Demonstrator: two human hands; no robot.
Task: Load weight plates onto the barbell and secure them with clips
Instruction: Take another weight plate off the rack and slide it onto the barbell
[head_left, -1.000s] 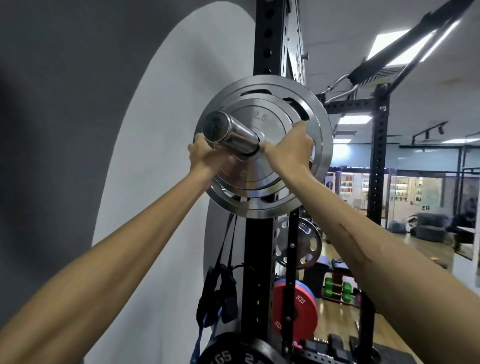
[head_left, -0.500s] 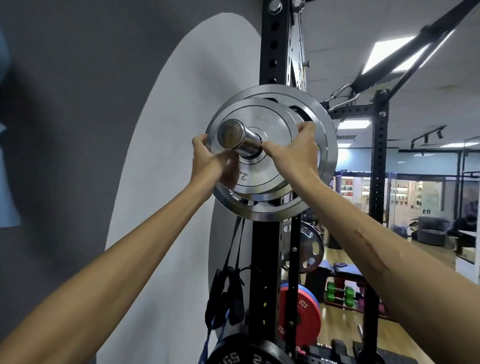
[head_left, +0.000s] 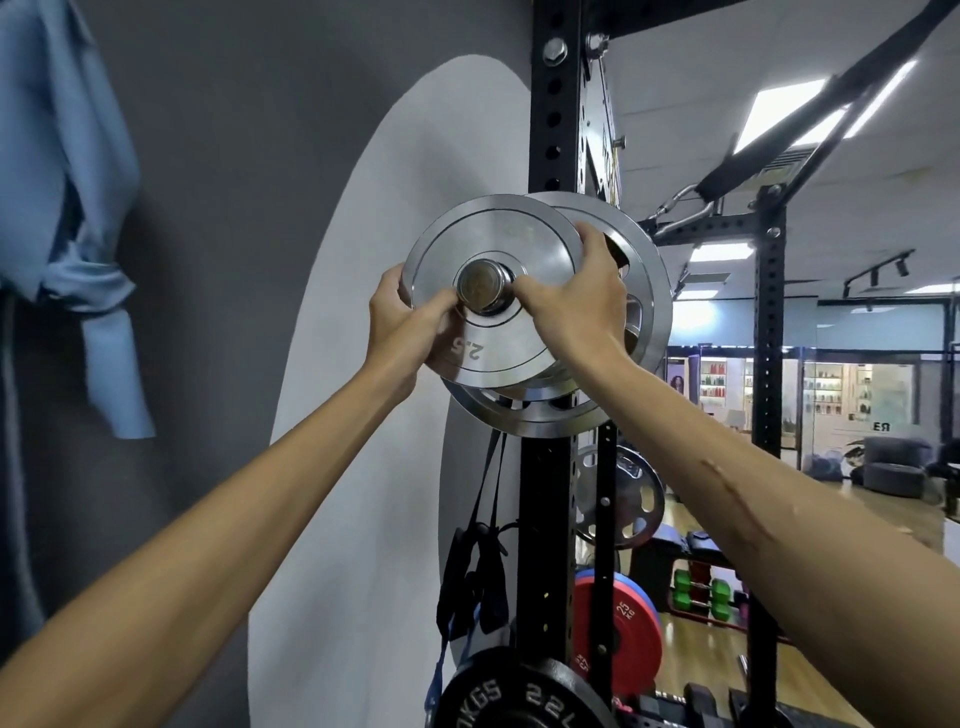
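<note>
The small round silver steel plate stamped 2.5 (head_left: 493, 291) sits on the chrome barbell sleeve (head_left: 482, 285), whose end faces nearly straight at the person, so the sleeve's long axis runs away from them toward the larger silver slotted plate (head_left: 631, 332) behind. Left hand (head_left: 402, 322) grips the small plate's left rim, right hand (head_left: 576, 301) wraps its upper right edge with the thumb near the hub; both grasp the plate at about equal reach, arms stretched up and forward. My read: the plate slides along that axis, flush against the bigger one. No clip visible. The black steel rack upright (head_left: 553, 130) stands just behind.
</note>
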